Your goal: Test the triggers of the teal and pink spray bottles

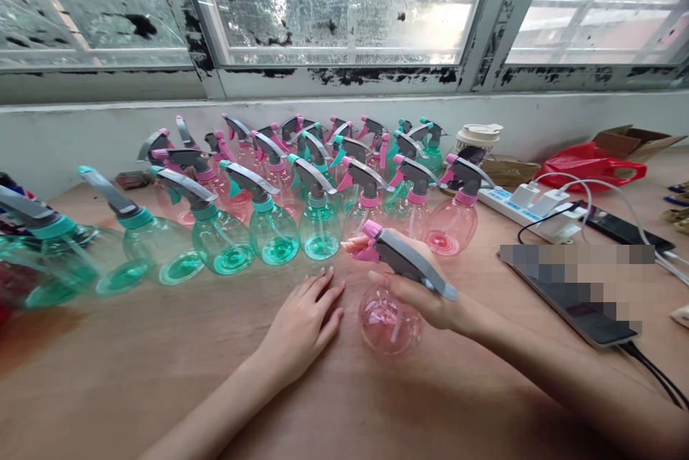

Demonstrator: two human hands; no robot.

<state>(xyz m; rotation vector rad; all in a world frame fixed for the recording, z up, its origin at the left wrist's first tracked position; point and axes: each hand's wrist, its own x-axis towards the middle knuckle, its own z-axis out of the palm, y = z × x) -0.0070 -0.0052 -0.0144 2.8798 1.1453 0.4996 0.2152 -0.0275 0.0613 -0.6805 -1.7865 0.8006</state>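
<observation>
Before the spray-bottle rows [321, 230], right hand [425, 295] grips pink bottle [388, 321] by neck; left hand [304, 324] lies open, empty. Bottle likely light, thin-walled; hold neck.

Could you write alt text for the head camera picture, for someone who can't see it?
A person's right hand grips a tilted pink plastic spray bottle above a wooden table, while the left hand rests flat beside it. Rows of teal and pink spray bottles stand behind them, below a window.
</observation>
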